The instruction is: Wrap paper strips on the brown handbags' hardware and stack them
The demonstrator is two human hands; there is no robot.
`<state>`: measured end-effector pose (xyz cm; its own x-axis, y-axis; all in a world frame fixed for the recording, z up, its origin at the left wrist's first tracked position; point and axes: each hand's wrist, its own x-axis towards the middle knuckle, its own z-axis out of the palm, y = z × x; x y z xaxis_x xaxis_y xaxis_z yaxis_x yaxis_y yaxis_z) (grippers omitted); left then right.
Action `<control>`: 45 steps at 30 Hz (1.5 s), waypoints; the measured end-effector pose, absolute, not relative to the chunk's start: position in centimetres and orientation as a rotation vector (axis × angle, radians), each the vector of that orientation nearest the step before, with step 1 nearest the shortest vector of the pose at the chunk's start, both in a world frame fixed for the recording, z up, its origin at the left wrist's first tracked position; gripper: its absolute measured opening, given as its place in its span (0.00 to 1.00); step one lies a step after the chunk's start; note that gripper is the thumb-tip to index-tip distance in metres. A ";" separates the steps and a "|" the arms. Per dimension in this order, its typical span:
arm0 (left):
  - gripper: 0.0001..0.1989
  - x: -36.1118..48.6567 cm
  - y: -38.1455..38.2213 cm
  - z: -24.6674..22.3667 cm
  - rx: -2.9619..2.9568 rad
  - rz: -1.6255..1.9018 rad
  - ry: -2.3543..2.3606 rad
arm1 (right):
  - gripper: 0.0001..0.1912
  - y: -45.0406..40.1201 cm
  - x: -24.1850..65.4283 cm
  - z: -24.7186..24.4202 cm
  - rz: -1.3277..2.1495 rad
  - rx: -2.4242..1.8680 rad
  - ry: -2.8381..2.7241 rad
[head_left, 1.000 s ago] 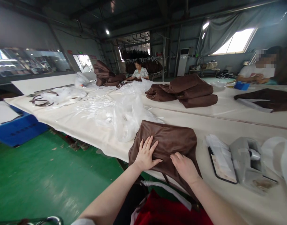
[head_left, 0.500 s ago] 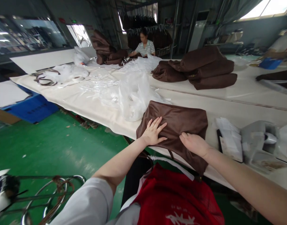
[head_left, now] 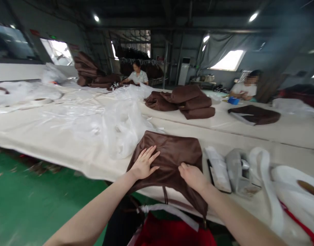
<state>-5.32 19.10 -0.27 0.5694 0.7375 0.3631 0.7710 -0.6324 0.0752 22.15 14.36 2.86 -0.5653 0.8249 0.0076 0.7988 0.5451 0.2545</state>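
Observation:
A brown leather bag (head_left: 172, 147) lies flat at the front edge of the cream-covered table, its lower part hanging over the edge. My left hand (head_left: 144, 164) rests on the bag's left part, palm down with fingers spread. Near the middle right of the bag is my right hand (head_left: 191, 175), its fingers curled together against the leather; whether they pinch any of it is hidden. A thin dark strap (head_left: 165, 195) and a white strip (head_left: 172, 212) hang below the bag.
Crumpled clear plastic (head_left: 123, 126) lies left of the bag. Right of it are a tape dispenser (head_left: 232, 171) and white rolls (head_left: 295, 181). Brown bags (head_left: 190, 100) are piled farther back. Two people (head_left: 138, 76) sit across the table (head_left: 249, 136).
The view has swung up and to the right, bringing a second person and the white rolls into sight. Both hands keep nearly the same places on the bag.

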 end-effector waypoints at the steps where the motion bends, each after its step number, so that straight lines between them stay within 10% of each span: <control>1: 0.32 -5.0 19.9 -0.6 -2.681 -0.576 -1.301 | 0.09 14.7 22.1 3.0 0.369 1.443 2.647; 14: 0.29 -3.4 22.0 -1.7 -2.527 -0.688 -1.277 | 0.10 13.0 31.7 3.1 0.541 2.632 1.987; 24: 0.29 -2.8 20.1 -1.2 -2.517 -0.694 -1.379 | 0.10 11.3 35.3 0.7 0.281 2.719 2.095; 33: 0.15 -0.1 12.5 -0.5 -2.663 -1.107 -1.530 | 0.20 10.5 37.1 0.3 -0.717 3.053 2.055; 45: 0.13 2.8 7.6 3.1 -2.967 -1.701 -1.849 | 0.19 7.1 33.0 3.7 -0.770 3.149 2.254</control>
